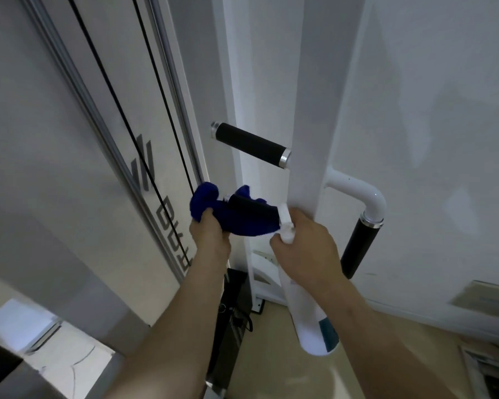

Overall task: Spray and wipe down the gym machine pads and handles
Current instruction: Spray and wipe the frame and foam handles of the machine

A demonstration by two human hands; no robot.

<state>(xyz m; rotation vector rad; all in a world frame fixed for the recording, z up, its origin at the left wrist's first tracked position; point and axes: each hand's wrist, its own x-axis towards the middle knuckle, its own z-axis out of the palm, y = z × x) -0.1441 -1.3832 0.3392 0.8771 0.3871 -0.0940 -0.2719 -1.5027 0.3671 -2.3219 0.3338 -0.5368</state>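
My left hand (211,231) grips a blue cloth (236,220) wrapped around a black foam handle (247,205) that sticks out from the white machine post (306,139). My right hand (306,246) holds a white spray bottle (306,312) by its neck, nozzle up against the cloth's right end, body hanging down. A second black handle (251,144) juts out above the wrapped one. A third black handle (360,246) hangs from a white curved tube (366,197) on the post's right side.
A white machine panel (69,139) with grey lettering, metal rails and two black cables (121,110) stands at the left. A white wall (444,139) is behind the post. Beige floor, a dark base plate (234,306) and a floor vent (490,370) lie below.
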